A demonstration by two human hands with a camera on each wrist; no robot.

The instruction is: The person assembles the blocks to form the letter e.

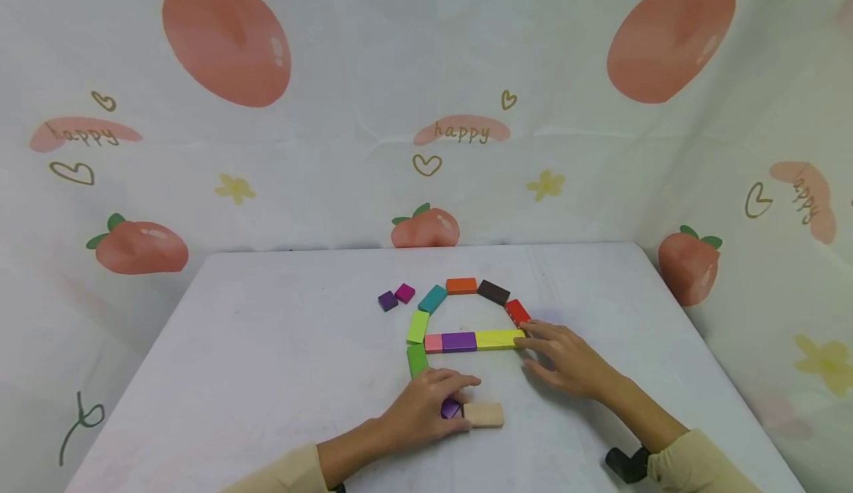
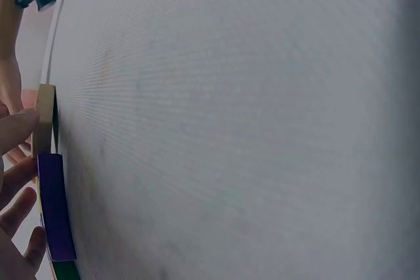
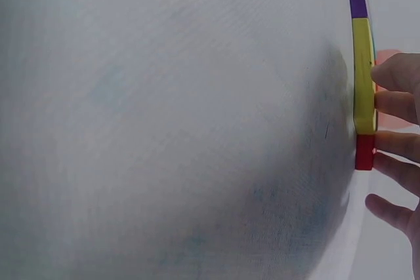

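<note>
Small coloured blocks form an arch on the white table, with a straight row across it. My left hand [image 1: 429, 408] arches over a purple block [image 1: 450, 408], its thumb at the near left corner of a plain wooden block [image 1: 483, 414]. In the left wrist view, a fingertip overlaps the wooden block [image 2: 43, 113] and loose fingers stand beside the purple block [image 2: 56, 204]. My right hand [image 1: 566, 358] has its fingertips at the right end of a yellow block [image 1: 498, 340] and by a red block [image 1: 517, 312]. Its fingers are spread beside the yellow block [image 3: 363, 73] in the right wrist view.
Lime [image 1: 417, 326], green [image 1: 417, 360], teal [image 1: 433, 298], orange [image 1: 461, 286] and dark brown [image 1: 494, 292] blocks continue the arch. Pink [image 1: 433, 343] and purple [image 1: 459, 342] blocks extend the row. Magenta [image 1: 404, 293] and dark purple [image 1: 388, 300] blocks lie outside, upper left.
</note>
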